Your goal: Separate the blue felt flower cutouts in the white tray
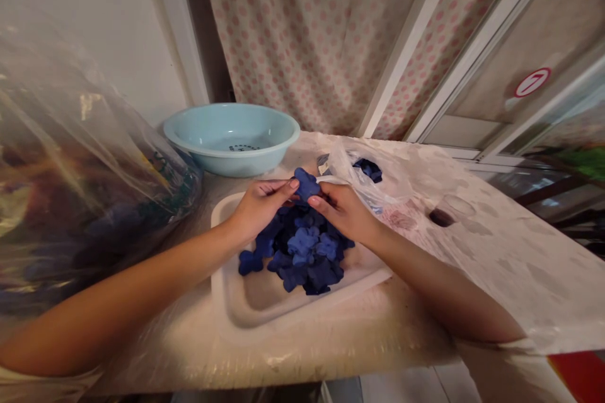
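Between my two hands is a blue fabric flower piece [306, 185] with rounded petals, held up above a white tray [227, 318]. My left hand [265, 201] pinches its left edge between thumb and fingers. On the opposite edge, my right hand [344, 206] grips it the same way. Below, a heap of similar blue petal pieces [305, 249] fills the middle and back of the tray, some lighter and some darker. One piece [250, 262] lies at the left side of the heap. My hands and wrists hide the back of the heap.
A light blue basin [231, 132] stands behind the tray. To the left bulges a large clear plastic bag [94, 182]. Behind my right hand lies a thin plastic bag [347, 160] with dark blue pieces [368, 169]. A small clear cup [444, 217] with dark contents is on the right.
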Tool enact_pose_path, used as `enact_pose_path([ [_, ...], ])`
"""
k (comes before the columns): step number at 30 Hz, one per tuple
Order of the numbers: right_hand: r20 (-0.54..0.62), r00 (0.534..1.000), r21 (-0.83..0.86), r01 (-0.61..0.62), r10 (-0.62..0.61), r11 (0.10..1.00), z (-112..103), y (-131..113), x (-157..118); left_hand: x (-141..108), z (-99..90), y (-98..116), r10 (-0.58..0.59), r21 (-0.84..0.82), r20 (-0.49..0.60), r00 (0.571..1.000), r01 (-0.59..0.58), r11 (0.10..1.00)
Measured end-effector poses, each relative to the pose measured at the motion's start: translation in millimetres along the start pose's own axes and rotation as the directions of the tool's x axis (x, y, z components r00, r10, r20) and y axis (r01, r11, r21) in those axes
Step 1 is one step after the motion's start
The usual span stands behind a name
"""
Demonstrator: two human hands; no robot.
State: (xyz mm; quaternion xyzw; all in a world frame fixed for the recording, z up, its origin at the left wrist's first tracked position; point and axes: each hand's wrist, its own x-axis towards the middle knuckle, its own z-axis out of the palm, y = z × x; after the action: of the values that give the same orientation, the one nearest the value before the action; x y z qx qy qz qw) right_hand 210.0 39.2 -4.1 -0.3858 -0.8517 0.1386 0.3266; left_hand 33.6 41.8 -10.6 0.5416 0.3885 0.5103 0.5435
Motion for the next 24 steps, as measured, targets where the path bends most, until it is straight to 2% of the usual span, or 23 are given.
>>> enact_pose_path([
  [3,0.045,0.998,0.209,-0.056,0.048,0.976,2.2,-0.3,2.2,-2.0,-0.8,0.1,0.124,0.197,0.081,0.989,-0.138,0.971],
  [7,-0.068,0.996,0.256,-0.043,0.062,0.966,7.2,-2.2,2.3,-4.0,-0.5,2.7,0.19,0.316,0.137,0.972,-0.225,0.922],
  [9,-0.124,0.988,0.252,-0.061,0.095,0.966,8.2,-1.1,2.8,-4.0,-0.3,3.2,0.207,0.338,0.119,0.971,-0.235,0.911],
  [11,-0.131,0.981,0.275,-0.103,0.144,0.956,7.7,1.4,4.0,-3.5,-0.5,2.9,0.222,0.355,0.088,0.971,-0.238,0.904],
  [15,0.002,0.987,0.371,-0.151,0.161,0.917,5.3,6.1,6.5,-2.4,-2.0,1.7,0.219,0.368,0.091,0.971,-0.237,0.899],
  [17,0.023,0.987,0.406,-0.154,0.158,0.901,5.0,7.3,6.7,-2.3,-2.4,1.7,0.213,0.363,0.114,0.97,-0.241,0.9],
  [21,-0.033,0.989,0.473,-0.112,0.145,0.874,5.9,7.7,5.1,-2.4,-2.6,1.6,0.187,0.385,0.126,0.974,-0.221,0.896],
  [24,-0.084,0.991,0.408,-0.064,0.107,0.911,6.5,6.9,3.9,-2.5,-2.7,-0.4,0.152,0.403,0.163,0.975,-0.206,0.892],
])
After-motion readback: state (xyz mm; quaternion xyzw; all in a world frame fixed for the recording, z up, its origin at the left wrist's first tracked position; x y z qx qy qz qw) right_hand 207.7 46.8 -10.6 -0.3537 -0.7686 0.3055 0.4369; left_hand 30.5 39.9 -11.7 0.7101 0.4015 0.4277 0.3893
